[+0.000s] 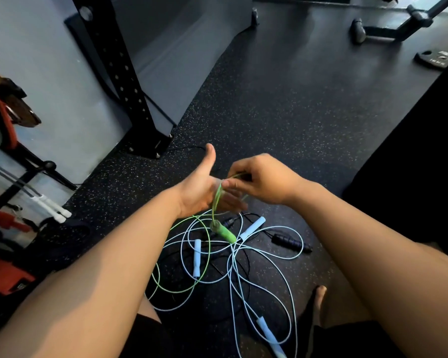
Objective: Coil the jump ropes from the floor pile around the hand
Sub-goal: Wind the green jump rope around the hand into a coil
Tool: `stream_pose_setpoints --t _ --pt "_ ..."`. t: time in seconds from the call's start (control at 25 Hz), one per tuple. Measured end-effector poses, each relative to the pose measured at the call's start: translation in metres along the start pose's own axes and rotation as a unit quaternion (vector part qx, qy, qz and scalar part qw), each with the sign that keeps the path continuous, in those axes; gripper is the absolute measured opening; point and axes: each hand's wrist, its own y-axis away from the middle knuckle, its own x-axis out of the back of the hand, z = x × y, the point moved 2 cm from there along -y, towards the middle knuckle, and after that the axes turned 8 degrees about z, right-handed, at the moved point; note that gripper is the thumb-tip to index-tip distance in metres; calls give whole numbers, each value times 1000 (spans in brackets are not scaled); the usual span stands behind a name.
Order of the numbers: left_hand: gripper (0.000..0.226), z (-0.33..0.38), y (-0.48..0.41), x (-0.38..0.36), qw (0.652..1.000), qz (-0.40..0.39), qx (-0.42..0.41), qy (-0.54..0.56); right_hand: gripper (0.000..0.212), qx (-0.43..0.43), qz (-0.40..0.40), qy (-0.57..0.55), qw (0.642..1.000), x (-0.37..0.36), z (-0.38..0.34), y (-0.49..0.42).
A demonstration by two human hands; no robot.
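- L hand (199,192): open, palm turned inward, thumb stuck up, fingers straight. It acts as the former for the coil.
- R hand (264,182): just beside the L fingertips. Thumb + fingers pinch the green rope (216,200) where it crosses the L fingers.
- Green rope: draped over the L fingers; no. of turns can't be told. Green handle (224,233) hangs just below L hand; can't tell if it touches the floor. Slack trails in a wide loop under the L wrist. 2nd green handle not seen.
- Handling, my guess: thin plastic-type cord, light, springy, prob. slick. It'll likely want to spring off straight fingers, so keep tension w/ the R pinch.
- The handle is the only real weight and may swing.
- Where to hold: on the cord close to the last turn, not far down the slack.
- Floor pile (232,264): below both hands. Pale blue ropes (197,258) + black rope (291,243) cross the green slack, so snag risk if pulled hard.
- Floor (295,125): dark speckled rubber gym matting, looks grippy. Cord prob. drags rather than slides.
- Room: black rack upright (119,73) beyond L hand, off to its left. Weight plate (435,59) lies flat far beyond R hand.
- Bare foot (318,301) below the R forearm, near the pile's edge.
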Motion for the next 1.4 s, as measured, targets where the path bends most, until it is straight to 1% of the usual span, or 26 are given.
stream_pose_setpoints --t 0.08,0.12,0.2,0.32,0.44,0.56,0.64,0.76,0.84,0.96,1.04,1.12,1.24,1.32,1.4 --pt "133 0 4 -11 997 -73 26 16 30 -31 29 -40 998 5 10 0" --pt "128 2 5 -14 995 -91 29 42 28 -45 42 -68 996 8 16 0" --pt "119 8 5 -16 991 -85 10 104 26 -73 67 -102 990 10 27 2" --pt "111 15 6 -12 979 -45 -45 193 30 -129 76 -98 984 4 44 7" --pt "110 17 7 -11 958 -29 -73 276 35 -179 46 -108 977 -6 53 12" --pt "112 17 6 -11 930 -33 -109 350 38 -211 -16 -112 971 -20 50 16" --pt "116 19 5 -7 915 -41 -146 375 39 -221 -53 -112 968 -30 47 18" --pt "124 20 3 -1 912 1 -173 373 33 -220 -89 -118 964 -36 41 18" --pt "130 19 1 4 913 37 -182 364 30 -212 -118 -93 966 -34 36 17" --pt "131 20 -3 18 902 86 -203 372 30 -191 -180 -39 964 -27 26 17" --pt "131 21 -6 29 896 120 -211 373 29 -181 -198 -32 963 -24 18 18" --pt "128 22 -9 33 905 154 -209 336 29 -154 -184 -38 970 -18 9 16" --pt "120 16 -15 22 942 181 -177 219 34 -86 -139 -14 987 -10 0 12" --pt "118 8 -22 10 966 168 -145 134 37 -45 -103 -10 994 -5 -2 10" --pt "121 2 -23 -3 981 131 -119 83 33 -16 -74 -16 997 -1 -5 9"
